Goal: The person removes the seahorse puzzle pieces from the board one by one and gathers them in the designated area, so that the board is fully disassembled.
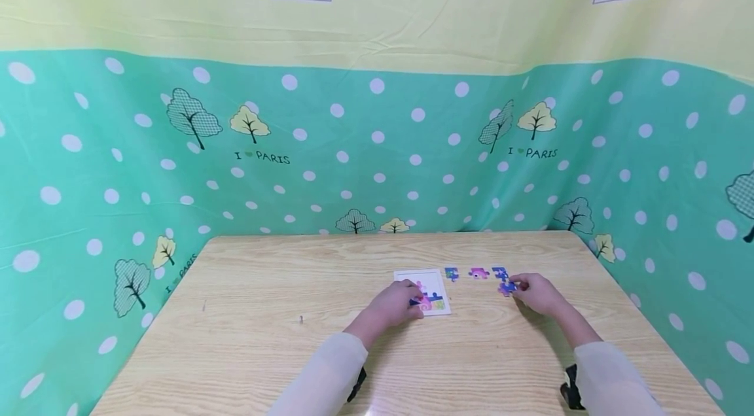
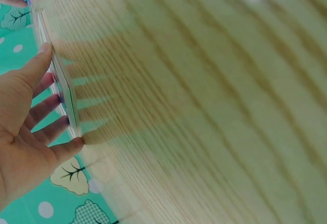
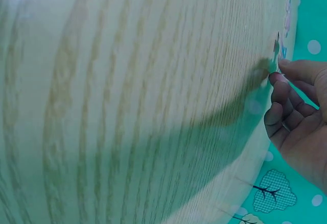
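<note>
A white-framed puzzle board lies on the table with pink, blue and yellow-green pieces set in its right and lower part. My left hand rests across its left side with fingers spread, covering some of it. In the left wrist view, the fingertips of the left hand touch the board, seen edge-on. Between thumb and forefinger, my right hand pinches a blue puzzle piece at the table. The right wrist view shows the right hand with its other fingers curled; the piece is barely visible there.
Behind and between the hands lie three loose pieces: a blue-green one, a pink one with an eye and a dark blue one. A small speck-like object lies left on the wooden table. Green dotted cloth surrounds the table.
</note>
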{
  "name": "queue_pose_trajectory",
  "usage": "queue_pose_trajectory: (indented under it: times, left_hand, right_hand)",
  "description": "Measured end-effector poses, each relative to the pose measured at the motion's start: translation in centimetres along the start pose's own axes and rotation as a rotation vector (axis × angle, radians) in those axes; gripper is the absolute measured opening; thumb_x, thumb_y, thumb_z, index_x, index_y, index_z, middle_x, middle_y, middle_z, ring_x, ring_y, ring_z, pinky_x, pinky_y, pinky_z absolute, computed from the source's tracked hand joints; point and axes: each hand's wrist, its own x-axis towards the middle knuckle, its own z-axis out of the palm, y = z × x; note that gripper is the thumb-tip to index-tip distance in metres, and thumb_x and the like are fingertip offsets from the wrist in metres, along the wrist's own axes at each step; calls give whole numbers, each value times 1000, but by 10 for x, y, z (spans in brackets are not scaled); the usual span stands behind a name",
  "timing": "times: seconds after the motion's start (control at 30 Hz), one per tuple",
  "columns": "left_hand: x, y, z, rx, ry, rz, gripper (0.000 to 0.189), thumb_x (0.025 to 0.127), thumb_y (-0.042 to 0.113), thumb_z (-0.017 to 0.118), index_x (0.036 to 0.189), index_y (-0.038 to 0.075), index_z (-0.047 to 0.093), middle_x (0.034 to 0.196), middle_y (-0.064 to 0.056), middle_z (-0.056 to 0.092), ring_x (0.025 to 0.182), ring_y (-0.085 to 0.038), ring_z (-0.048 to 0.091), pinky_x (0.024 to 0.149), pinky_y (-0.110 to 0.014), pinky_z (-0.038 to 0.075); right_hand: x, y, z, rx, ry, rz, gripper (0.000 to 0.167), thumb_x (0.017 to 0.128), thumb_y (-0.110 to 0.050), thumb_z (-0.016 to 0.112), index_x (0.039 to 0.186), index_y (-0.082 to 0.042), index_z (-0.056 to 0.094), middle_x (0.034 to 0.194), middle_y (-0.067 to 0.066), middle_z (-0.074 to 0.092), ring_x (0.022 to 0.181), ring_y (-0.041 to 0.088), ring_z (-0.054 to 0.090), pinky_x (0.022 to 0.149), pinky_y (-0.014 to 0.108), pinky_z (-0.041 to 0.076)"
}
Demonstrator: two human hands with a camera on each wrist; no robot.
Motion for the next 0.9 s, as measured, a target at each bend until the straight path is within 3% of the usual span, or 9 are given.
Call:
queue_pose_trajectory:
  times: [0.9]
  left_hand:
    - [1, 0, -1, 19, -4, -4, 38, 87, 36, 64, 120, 17, 62, 131, -2, 55, 122, -22, 51, 105, -32, 43]
  right_hand:
    - [4, 5, 5, 34, -11, 40, 39, 87, -3, 53, 123, 11, 52, 80, 9, 55, 63, 15, 49, 51, 25, 44]
